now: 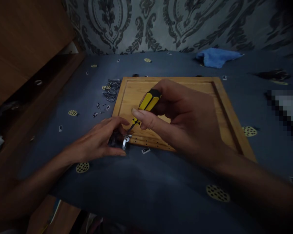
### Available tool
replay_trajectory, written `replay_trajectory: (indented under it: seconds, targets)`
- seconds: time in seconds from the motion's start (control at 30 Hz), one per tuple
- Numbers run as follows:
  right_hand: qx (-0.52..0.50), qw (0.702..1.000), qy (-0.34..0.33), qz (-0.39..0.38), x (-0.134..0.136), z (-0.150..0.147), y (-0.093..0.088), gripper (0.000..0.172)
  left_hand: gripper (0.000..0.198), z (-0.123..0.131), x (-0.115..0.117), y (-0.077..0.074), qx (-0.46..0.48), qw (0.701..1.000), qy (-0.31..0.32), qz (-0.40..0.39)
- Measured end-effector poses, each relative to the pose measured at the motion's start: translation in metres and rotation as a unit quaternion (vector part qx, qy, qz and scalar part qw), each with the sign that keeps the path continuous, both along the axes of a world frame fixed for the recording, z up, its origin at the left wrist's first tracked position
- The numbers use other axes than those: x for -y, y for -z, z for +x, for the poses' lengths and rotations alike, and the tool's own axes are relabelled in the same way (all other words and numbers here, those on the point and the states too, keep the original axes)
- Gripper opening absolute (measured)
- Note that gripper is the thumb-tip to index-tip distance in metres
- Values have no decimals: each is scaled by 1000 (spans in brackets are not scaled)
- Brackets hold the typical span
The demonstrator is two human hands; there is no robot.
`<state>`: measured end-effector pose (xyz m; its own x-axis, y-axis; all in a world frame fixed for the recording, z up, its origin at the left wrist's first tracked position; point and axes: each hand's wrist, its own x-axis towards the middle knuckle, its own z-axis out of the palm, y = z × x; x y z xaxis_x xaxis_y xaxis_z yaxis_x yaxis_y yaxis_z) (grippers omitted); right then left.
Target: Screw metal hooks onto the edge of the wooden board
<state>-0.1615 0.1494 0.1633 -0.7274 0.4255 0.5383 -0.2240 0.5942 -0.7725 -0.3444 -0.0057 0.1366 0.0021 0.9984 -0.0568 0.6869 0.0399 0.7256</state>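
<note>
My right hand (185, 117) is closed around a yellow and black screwdriver (148, 101). The tool tilts down to the left, its shaft ending at a small shiny metal bracket (126, 141); whether the tip sits in a screw is too small to tell. That bracket lies at the near left corner of a wooden panel (136, 94) with a raised frame and a row of small holes along its near edge. My left hand (102, 139) is curled about the bracket, thumb and fingertips on either side of it, holding it against the panel's edge.
Metal hooks or handles (112, 89) and several loose screws (99, 109) lie left of the panel. A blue cloth (217, 58) rests at the back right, with a dark object (275, 75) nearer. Wooden furniture (21, 48) borders the left side of the patterned bedspread (148, 182).
</note>
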Motion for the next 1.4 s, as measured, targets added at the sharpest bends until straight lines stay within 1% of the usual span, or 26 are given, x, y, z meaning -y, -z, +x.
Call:
replay_trajectory:
  seconds: [0.27, 0.5, 0.73, 0.83, 0.97, 1.03, 1.17, 1.3, 1.4]
  targets:
    - [4, 1000, -1, 2, -2, -1, 2, 28, 58, 0, 0, 1, 2, 1000, 2, 0]
    - [4, 1000, 4, 12, -1, -2, 3, 27, 60, 0, 0, -1, -15, 1000, 3, 4]
    - [12, 1000, 5, 16, -1, -1, 3, 22, 59, 1, 0, -2, -11, 1000, -1, 3]
    - [38, 999, -25, -5, -2, 0, -3, 21, 59, 1, -1, -2, -14, 1000, -1, 3]
    - [87, 986, -131, -57, -8, 2, -14, 21, 56, 2, -1, -3, -12, 1000, -6, 0]
    - [95, 981, -157, -66, -10, 1, -18, 24, 53, 3, -2, -4, -12, 1000, -7, -4]
    - [87, 983, -138, -85, -9, -6, -18, 31, 52, 3, -2, -5, -9, 1000, 2, 2]
    - [81, 981, -129, -119, -1, -18, -17, 24, 52, 2, -3, -4, -13, 1000, 11, 14]
    - [55, 987, -95, -118, 2, -21, -20, 25, 49, 2, -3, -4, -41, 999, 5, 3]
